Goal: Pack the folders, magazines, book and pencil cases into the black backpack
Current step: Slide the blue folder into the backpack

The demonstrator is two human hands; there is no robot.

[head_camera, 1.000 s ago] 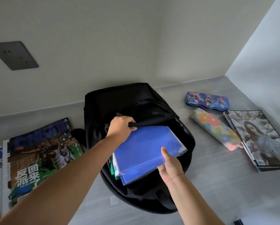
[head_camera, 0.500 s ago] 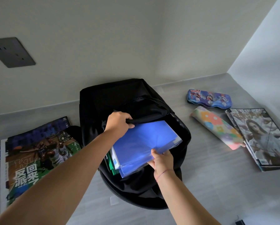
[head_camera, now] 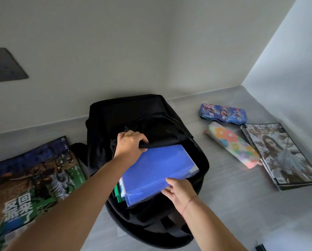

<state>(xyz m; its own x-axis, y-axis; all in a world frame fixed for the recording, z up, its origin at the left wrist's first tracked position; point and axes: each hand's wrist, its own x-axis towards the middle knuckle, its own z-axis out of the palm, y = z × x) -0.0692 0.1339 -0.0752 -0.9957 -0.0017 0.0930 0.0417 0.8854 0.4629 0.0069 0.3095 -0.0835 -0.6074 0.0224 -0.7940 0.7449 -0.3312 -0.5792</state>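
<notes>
**Sliding the blue folder into the pack**

Sitting half inside the mouth of the black backpack [head_camera: 133, 115], the blue folder [head_camera: 157, 171] slants with its far edge under the bag's upper lip and its near corner still poking out toward the person. It looks like thin, glossy plastic: light, fairly stiff across its face but likely to bow if pushed at one corner, and slick enough to slip under a loose touch. The long near edge is the sensible place to press, since a push there should drive it straight down beside the green and white folders [head_camera: 119, 191] already standing just left of it.

The right hand [head_camera: 178, 192] is at that near edge, fingers [head_camera: 169, 182] slightly spread and laid over the rim with the thumb below, a light pinch more than a firm clamp. Up past those fingertips, the left hand [head_camera: 130, 146] is closed around the backpack's black rim strap, pulling the soft fabric up so the opening stays wide; the cloth would probably sag shut without it.

Beyond the right hand, well apart from the bag, lie the blue pencil case [head_camera: 223, 113], apparently a hard tin, and the floral pencil case [head_camera: 233, 144], a soft pouch touching the magazine stack [head_camera: 281, 154]. Outside the left arm rests the sports magazine [head_camera: 34, 182], floppy and best lifted by its spine. All lie on the grey floor [head_camera: 242, 205].
</notes>
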